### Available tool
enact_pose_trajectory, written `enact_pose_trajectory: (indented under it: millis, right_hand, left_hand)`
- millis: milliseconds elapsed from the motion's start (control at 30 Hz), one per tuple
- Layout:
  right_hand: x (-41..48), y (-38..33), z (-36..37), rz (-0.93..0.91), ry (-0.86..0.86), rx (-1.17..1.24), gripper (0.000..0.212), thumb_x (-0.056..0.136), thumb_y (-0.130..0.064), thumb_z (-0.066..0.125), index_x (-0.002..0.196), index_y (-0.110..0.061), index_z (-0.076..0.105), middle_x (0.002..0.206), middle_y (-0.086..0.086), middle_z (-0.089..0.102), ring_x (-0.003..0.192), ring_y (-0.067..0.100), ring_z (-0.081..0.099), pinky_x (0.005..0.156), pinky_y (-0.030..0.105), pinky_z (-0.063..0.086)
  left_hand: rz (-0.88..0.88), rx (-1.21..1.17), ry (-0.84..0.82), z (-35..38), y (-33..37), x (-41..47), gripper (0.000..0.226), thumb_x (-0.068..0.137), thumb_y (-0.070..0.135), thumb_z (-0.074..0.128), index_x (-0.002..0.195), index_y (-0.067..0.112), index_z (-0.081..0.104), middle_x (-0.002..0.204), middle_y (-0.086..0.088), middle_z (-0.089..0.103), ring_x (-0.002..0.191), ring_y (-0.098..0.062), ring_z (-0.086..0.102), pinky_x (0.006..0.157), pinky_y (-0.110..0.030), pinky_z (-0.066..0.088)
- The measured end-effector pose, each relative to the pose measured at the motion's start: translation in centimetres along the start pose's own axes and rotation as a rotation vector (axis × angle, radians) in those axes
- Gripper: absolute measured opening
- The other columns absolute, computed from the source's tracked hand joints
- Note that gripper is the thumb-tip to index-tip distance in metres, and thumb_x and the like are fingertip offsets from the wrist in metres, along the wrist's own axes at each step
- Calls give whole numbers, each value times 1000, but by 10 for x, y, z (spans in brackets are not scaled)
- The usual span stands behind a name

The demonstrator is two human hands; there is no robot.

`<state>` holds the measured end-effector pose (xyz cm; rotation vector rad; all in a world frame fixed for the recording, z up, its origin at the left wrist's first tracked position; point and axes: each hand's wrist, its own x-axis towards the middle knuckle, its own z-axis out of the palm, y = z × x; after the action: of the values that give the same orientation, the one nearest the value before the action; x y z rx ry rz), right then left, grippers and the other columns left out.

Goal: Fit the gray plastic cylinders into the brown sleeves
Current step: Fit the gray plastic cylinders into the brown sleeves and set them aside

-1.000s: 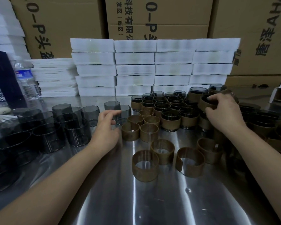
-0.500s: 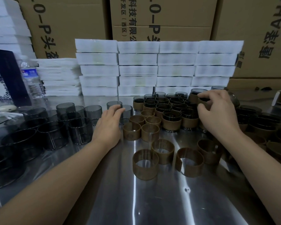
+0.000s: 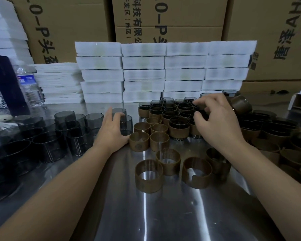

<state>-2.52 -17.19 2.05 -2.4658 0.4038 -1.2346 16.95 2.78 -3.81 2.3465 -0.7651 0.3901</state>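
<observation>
Closing in since earlier, left hand (image 3: 114, 131) gripped a gray cylinder (image 3: 128, 125) left of centre on the desk (image 3: 146, 220), just behind empty brown sleeves (image 3: 149, 184), one likely its next seat. Farther back, right hand (image 3: 215, 124) hovered curled over sleeved cylinders (image 3: 178, 131); whether it held one was unclear.

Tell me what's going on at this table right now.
A person is fitting plastic cylinders into sleeves by hand on a metal table. The left hand grips a bare gray cylinder beside the empty brown sleeves standing mid-table. The right hand is over the cluster of sleeved cylinders at the back, fingers curled; whether it holds one is unclear. More bare cylinders stand on the left, with white foam stacks and cardboard boxes behind.
</observation>
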Motion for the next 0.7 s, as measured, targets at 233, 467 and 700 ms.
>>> enact_pose_trajectory:
  millis: [233, 467, 700]
  right_hand:
    - [-1, -1, 2, -13, -3, -22, 33, 91, -20, 55, 123, -20, 55, 123, -4, 46, 111, 15, 48, 79, 25, 38]
    - [-1, -1, 0, -5, -29, -27, 38, 91, -22, 54, 129, -21, 50, 127, -3, 45, 115, 16, 47, 81, 26, 39]
    - [-2, 0, 3, -15, -55, -38, 39, 92, -22, 54, 130, -21, 48, 127, -3, 44, 116, 15, 47, 80, 26, 39]
  left_hand:
    - [24, -11, -23, 3, -6, 12, 78, 83, 35, 73, 146, 22, 29, 162, -9, 8, 150, -21, 4, 118, -41, 15]
    - [62, 26, 15, 3, -6, 12, 59, 84, 30, 70, 134, 15, 44, 146, -10, 35, 137, -24, 27, 108, -41, 30]
    - [82, 33, 53, 3, -6, 10, 48, 80, 36, 75, 118, 16, 53, 124, -5, 40, 123, -23, 37, 100, -39, 39]
